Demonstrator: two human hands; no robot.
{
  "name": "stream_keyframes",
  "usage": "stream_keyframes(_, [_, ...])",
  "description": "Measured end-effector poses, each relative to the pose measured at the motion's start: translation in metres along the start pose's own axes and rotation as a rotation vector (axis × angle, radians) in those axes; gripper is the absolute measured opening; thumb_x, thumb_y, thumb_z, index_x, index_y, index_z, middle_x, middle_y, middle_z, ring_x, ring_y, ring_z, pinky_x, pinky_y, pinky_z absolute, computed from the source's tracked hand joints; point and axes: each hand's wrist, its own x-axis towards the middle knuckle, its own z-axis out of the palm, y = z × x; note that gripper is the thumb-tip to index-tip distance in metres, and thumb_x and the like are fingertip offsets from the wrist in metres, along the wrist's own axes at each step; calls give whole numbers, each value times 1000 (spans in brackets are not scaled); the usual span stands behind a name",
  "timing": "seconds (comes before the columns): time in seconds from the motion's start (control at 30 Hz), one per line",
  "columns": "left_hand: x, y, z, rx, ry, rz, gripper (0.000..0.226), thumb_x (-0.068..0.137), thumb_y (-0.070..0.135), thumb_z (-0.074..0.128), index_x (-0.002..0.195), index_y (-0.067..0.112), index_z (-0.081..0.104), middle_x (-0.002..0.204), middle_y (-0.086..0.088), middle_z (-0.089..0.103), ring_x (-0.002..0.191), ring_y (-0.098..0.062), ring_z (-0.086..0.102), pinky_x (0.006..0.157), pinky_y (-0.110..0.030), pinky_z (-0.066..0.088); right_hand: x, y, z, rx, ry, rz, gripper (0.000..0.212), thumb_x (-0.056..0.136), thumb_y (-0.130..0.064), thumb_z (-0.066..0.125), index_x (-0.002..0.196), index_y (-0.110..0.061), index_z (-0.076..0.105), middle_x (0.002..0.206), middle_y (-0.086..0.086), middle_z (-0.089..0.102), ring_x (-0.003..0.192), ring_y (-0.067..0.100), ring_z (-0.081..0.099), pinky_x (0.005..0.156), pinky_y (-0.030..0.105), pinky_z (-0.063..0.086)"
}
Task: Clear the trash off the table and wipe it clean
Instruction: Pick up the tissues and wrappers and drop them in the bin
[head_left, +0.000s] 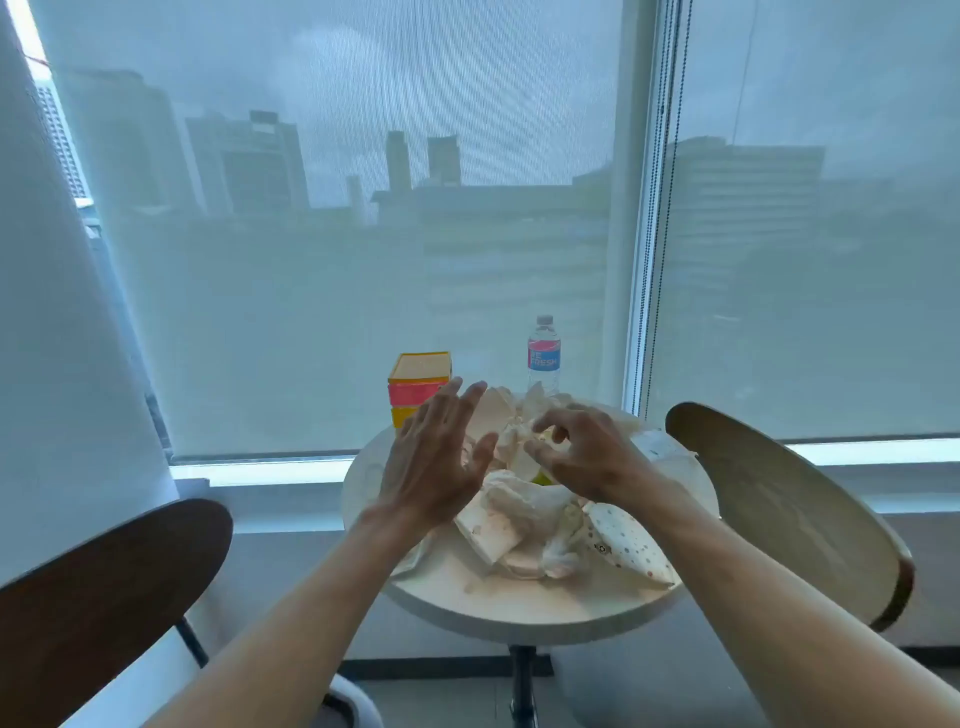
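Standing at table's far edge: capped water bottle, contents unclear; yellow-pink box, lidded. Left hand spread flat, holding nothing; right hand curled, pinching crumpled paper trash.

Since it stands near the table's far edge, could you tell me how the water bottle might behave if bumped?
The water bottle stands upright, tall and narrow, so it probably tips easily. Round-bodied, it would likely roll once down. How full it is cannot be told.
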Motion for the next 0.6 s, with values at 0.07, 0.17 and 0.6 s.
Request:
stream_keyframes(0.07, [-1, -2, 4, -16, -25, -4, 68, 87, 58, 26, 149, 29, 30, 156, -2, 32, 139, -24, 36, 107, -43, 36, -2, 2, 0, -42, -170, 0, 35, 83, -49, 67, 105, -22, 70, 90, -6, 60, 78, 9, 56, 70, 25, 45])
stream_keyframes(0.17, [-6, -8, 14, -10, -52, 8, 57, 94, 47, 42, 147, 27, 32, 154, -2, 34, 138, -24, 37, 106, -42, 38, -9, 7, 4, -75, -366, 4, 37, 80, -51, 71, 105, -24, 70, 79, -16, 52, 67, 0, 47, 61, 17, 35])
stream_keyframes(0.6, [-13, -6, 27, -212, -2, 53, 42, 93, 20, 60, 134, 14, 55, 123, -5, 61, 112, -23, 55, 92, -34, 46, -2, -14, -8, 98, 2, 39, 15, 86, -23, 75, 98, -15, 75, 83, 1, 70, 72, 12, 64, 66, 20, 45])
